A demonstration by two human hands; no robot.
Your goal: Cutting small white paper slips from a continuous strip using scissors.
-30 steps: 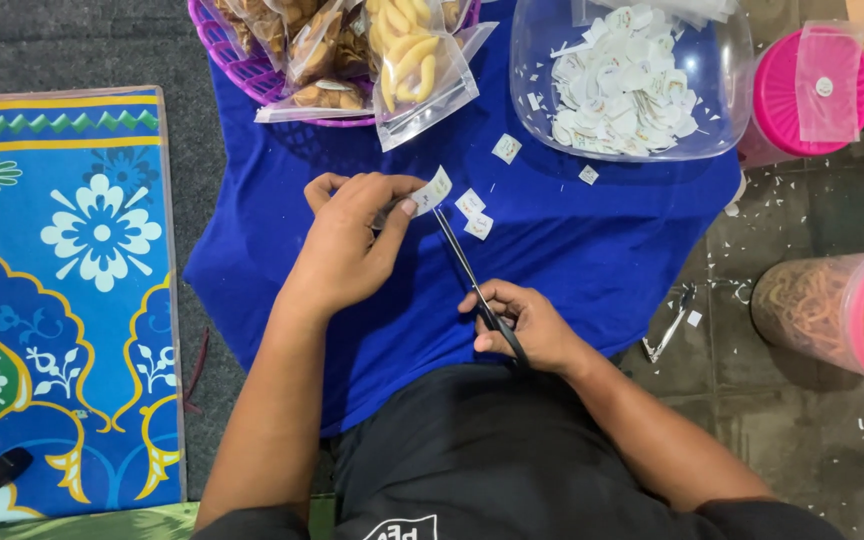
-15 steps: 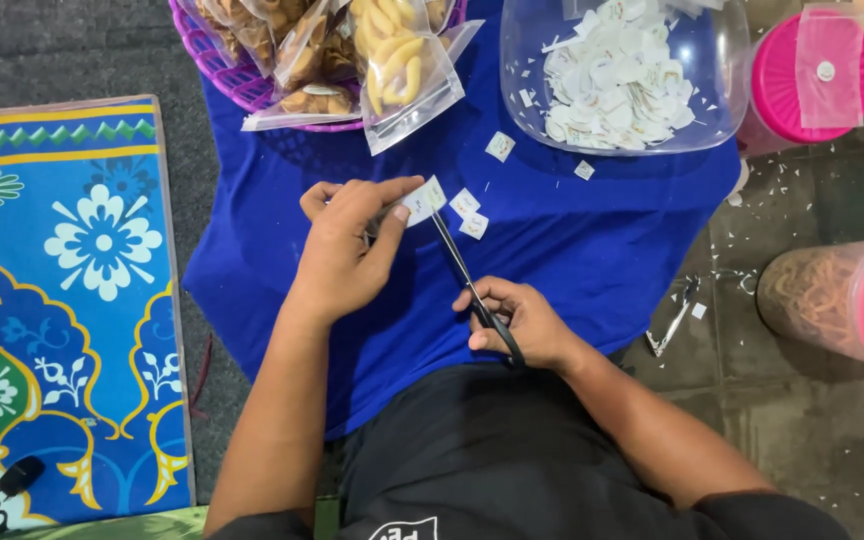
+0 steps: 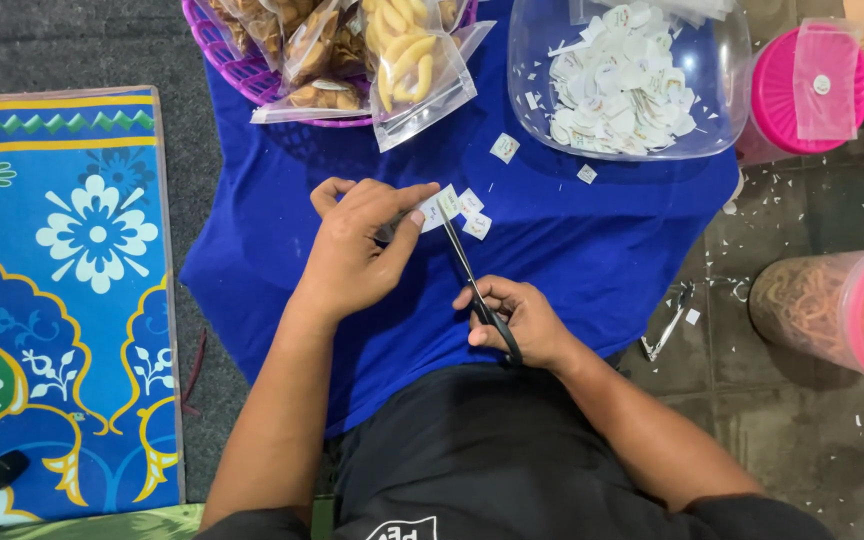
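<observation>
My left hand (image 3: 357, 250) pinches a small white paper strip (image 3: 437, 207) over a blue cloth (image 3: 572, 240). My right hand (image 3: 517, 320) grips black scissors (image 3: 464, 270), whose blades point up and meet the strip's edge. Two cut white paper pieces (image 3: 472, 213) lie on the cloth just right of the blades. A clear plastic bowl (image 3: 537, 60) at the top right holds several cut white labels (image 3: 617, 90).
A purple basket (image 3: 252, 75) with clear bags of snacks (image 3: 407, 55) sits at the top. A pink-lidded container (image 3: 787, 95) stands right of the bowl, a pink-lidded jar (image 3: 837, 305) lies at the right. A patterned blue mat (image 3: 62, 290) covers the left floor.
Both hands hold the same positions around the strip and scissors. The view has shifted slightly, so everything sits a little lower in the picture.
</observation>
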